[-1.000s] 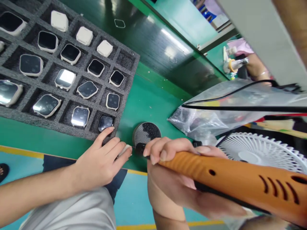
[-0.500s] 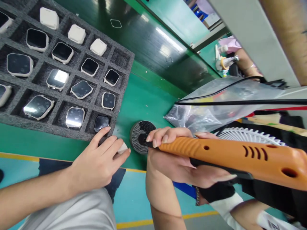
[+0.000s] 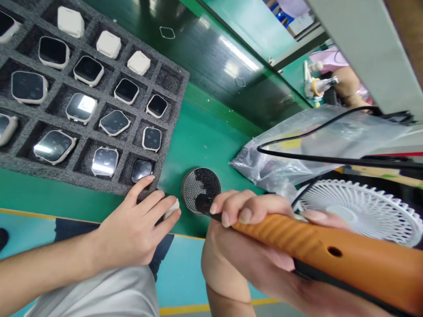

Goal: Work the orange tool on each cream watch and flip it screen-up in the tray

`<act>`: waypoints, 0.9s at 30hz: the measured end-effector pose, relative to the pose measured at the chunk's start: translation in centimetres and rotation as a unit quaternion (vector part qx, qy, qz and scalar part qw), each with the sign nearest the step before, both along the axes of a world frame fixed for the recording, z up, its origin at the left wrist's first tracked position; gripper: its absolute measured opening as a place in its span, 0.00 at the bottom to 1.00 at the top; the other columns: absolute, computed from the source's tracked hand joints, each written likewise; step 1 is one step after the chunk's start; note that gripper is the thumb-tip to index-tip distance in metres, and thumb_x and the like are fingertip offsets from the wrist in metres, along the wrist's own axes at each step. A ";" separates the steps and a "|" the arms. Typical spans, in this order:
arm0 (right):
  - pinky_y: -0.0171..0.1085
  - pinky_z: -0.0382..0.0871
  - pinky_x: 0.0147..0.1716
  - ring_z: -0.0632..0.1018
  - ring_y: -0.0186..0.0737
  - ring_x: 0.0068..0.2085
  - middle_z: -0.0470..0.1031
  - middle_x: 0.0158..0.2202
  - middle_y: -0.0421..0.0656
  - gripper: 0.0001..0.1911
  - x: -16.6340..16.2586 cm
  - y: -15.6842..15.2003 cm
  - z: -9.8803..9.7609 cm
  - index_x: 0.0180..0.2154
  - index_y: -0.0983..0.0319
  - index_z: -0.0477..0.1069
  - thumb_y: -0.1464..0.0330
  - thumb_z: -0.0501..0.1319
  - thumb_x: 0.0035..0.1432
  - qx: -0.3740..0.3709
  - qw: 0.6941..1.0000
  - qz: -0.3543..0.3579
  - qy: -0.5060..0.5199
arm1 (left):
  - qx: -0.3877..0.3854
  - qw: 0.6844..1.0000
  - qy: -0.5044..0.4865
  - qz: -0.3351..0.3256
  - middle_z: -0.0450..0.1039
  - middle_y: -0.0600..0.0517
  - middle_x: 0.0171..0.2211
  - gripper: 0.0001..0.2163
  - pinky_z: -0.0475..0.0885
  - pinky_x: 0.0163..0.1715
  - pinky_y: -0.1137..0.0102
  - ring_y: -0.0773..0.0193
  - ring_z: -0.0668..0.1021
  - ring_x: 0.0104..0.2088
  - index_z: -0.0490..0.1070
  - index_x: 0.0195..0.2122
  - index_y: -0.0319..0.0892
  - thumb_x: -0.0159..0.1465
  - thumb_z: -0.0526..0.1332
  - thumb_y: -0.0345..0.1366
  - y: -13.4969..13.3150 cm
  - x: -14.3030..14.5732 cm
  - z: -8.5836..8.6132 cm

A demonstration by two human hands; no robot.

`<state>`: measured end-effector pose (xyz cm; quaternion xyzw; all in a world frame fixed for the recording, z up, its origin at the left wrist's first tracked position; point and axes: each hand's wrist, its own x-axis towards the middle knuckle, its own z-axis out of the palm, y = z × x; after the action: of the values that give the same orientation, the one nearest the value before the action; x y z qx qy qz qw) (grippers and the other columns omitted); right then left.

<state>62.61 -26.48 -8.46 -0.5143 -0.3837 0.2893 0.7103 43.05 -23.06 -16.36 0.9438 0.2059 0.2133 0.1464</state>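
My right hand [image 3: 251, 229] is wrapped round an orange electric screwdriver [image 3: 280, 233] with a ridged grip. Its black nose points down into a round grey dish [image 3: 190, 189], which has a perforated surface and a heap of tiny black pieces, too small to name. My left hand [image 3: 139, 220] rests at the near right corner of a dark foam tray [image 3: 150, 187]. A small white piece [image 3: 172, 208], mostly hidden, is held in its curled fingers. The index fingertip touches a dark-faced watch [image 3: 142, 169] in the corner compartment.
Several more watches [image 3: 114, 122] and white pieces [image 3: 139, 62] sit in the tray. To the right are a clear plastic bag [image 3: 280, 149], a black cable [image 3: 307, 156] and a white slatted round fan cover or basket [image 3: 357, 207]. Another person's arm [image 3: 346, 86] shows beyond.
The screwdriver's rear end has swung down and closer to the camera, with my right hand turning along. More of the dish and the white slatted thing shows. My left hand has barely moved.
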 end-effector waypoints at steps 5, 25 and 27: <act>0.49 0.78 0.31 0.76 0.41 0.32 0.77 0.36 0.39 0.20 -0.4 -0.7 0.7 0.51 0.51 0.75 0.46 0.60 0.68 -0.001 0.998 0.061 -0.012 | -0.008 1.000 0.004 0.015 0.77 0.42 0.56 0.19 0.51 0.75 0.39 0.47 0.75 0.58 0.79 0.58 0.43 0.66 0.65 0.36 -0.2 0.0 -0.1; 0.51 0.77 0.31 0.77 0.44 0.31 0.77 0.34 0.40 0.23 -0.9 -1.2 -0.2 0.51 0.53 0.74 0.44 0.60 0.68 -0.016 0.999 0.045 -0.002 | 0.003 1.000 -0.002 0.021 0.77 0.42 0.56 0.18 0.53 0.75 0.40 0.49 0.75 0.57 0.79 0.57 0.43 0.66 0.65 0.35 -0.1 0.2 0.0; 0.53 0.77 0.30 0.78 0.45 0.30 0.77 0.34 0.40 0.23 -1.0 -1.2 -0.2 0.52 0.53 0.73 0.45 0.60 0.67 -0.016 0.999 0.036 -0.013 | 0.003 1.000 -0.003 0.021 0.78 0.42 0.56 0.17 0.53 0.75 0.40 0.49 0.76 0.56 0.79 0.56 0.43 0.67 0.65 0.35 -0.1 0.3 0.1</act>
<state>61.58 -27.69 -8.65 -0.5151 -0.4067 0.3144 0.6859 43.35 -23.12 -16.30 0.9389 0.2246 0.2200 0.1402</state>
